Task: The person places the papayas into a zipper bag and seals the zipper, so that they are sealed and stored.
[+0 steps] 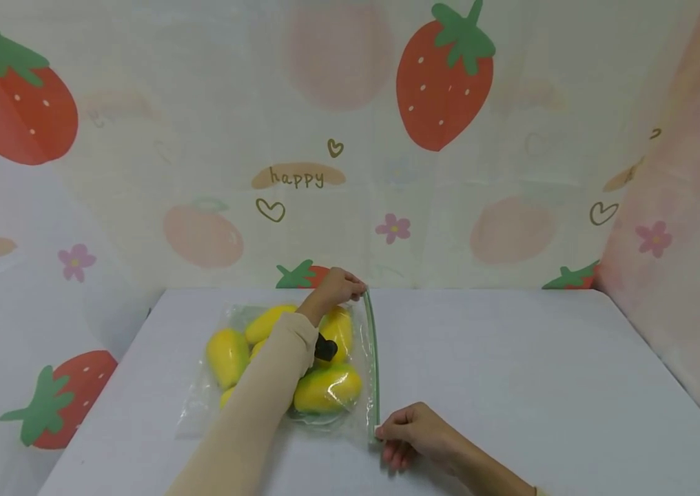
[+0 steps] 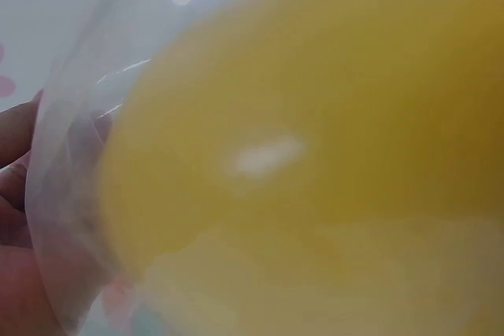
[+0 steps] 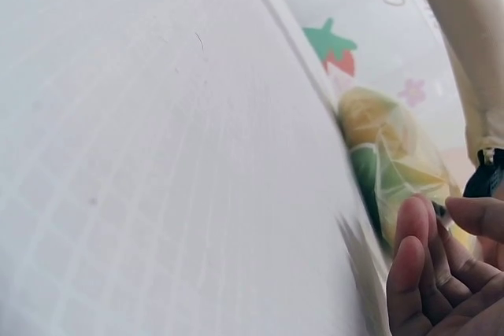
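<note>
A clear zip bag (image 1: 191, 424) with several yellow-green mangoes (image 1: 328, 388) inside lies flat on the table. Its green zip strip (image 1: 375, 358) runs along the right side. At the strip's far end, my left hand (image 1: 340, 284) pinches the bag's corner, the forearm crossing over the mangoes. My right hand (image 1: 419, 437) pinches a small white slider (image 1: 377, 432) at the strip's near end. One blurred mango (image 2: 331, 131) behind plastic fills most of the left wrist view, beside the left fingers (image 2: 16, 186). The right wrist view shows the right hand (image 3: 449, 273) in front of the bag (image 3: 394, 163).
The white table (image 1: 511, 372) extends to the right of the bag. A strawberry-patterned curtain (image 1: 449, 186) closes off the back and both sides. A black wrist device (image 1: 326, 348) on the left arm hangs over the mangoes.
</note>
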The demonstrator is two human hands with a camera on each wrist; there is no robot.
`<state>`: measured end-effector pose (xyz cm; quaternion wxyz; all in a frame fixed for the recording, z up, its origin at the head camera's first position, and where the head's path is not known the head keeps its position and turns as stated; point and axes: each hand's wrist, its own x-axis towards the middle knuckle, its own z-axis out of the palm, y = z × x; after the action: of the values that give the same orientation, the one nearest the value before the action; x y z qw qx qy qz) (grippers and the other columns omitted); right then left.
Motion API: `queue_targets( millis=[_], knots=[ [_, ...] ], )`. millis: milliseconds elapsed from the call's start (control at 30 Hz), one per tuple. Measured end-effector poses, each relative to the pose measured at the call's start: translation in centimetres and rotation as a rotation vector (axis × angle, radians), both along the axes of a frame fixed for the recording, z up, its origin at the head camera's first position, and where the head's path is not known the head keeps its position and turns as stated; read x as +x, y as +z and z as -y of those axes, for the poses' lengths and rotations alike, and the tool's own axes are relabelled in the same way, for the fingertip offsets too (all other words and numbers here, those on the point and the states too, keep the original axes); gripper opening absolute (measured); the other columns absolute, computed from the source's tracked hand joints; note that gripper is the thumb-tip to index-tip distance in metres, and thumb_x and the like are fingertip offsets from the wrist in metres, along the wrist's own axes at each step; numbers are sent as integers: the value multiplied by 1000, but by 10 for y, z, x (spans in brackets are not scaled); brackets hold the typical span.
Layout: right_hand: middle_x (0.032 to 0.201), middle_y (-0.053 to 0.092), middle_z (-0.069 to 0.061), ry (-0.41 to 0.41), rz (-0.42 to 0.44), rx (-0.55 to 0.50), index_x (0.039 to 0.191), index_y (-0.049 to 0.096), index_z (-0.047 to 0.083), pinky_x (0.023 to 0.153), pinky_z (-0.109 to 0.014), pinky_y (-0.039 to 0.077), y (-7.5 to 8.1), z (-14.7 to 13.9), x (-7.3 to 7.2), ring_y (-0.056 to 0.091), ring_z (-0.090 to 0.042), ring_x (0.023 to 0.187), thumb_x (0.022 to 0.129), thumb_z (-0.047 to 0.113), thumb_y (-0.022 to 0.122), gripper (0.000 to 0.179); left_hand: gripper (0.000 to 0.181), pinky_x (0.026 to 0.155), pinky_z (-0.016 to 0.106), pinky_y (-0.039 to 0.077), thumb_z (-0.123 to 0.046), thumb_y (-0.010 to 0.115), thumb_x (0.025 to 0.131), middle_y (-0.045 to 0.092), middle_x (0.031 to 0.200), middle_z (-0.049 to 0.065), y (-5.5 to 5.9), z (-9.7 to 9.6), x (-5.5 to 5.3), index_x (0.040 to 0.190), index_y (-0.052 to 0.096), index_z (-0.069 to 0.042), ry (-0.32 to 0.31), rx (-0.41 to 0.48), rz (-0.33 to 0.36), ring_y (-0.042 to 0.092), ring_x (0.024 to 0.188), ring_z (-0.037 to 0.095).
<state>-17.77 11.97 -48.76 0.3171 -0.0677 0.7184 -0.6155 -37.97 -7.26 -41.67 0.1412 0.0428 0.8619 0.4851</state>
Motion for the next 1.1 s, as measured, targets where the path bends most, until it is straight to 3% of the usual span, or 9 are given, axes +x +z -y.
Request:
queue_targets(
  millis=[300,633,833,967,1100],
  knots=[
    [59,64,2,-8,-1,11,86,70,-8,47,-19,48,1,0,3,59,-7,50,89,18,68,26,23,84,31,51,-18,62,95,72,94,12,-1,-1,1,105,73,-1,10,-29,-17,63,87,21],
    [57,63,2,-20,-16,18,86,70,-9,47,-19,48,-1,-3,-1,59,-8,50,88,17,68,26,21,81,32,50,-19,62,96,68,92,10,-1,-4,-1,104,72,-2,8,-65,-64,59,88,23],
    [56,64,2,-43,-24,17,84,69,-10,47,-20,48,0,-8,-2,60,-8,49,87,16,68,26,22,75,28,48,-19,62,96,66,89,8,-1,-4,0,103,72,-2,25,-54,-53,57,84,21],
    [57,64,3,-54,-33,29,85,70,-10,47,-20,48,2,-11,-3,60,-8,50,87,17,67,27,22,77,29,48,-20,61,96,66,90,9,-2,-4,0,103,72,-1,50,-34,-55,56,84,21],
    [59,64,2,-40,-41,31,87,70,-9,48,-20,47,2,-14,-5,61,-8,50,89,18,66,27,24,84,34,52,-19,59,98,67,102,14,-2,-4,-1,106,71,-1,50,-48,-83,59,91,25]
  ],
)
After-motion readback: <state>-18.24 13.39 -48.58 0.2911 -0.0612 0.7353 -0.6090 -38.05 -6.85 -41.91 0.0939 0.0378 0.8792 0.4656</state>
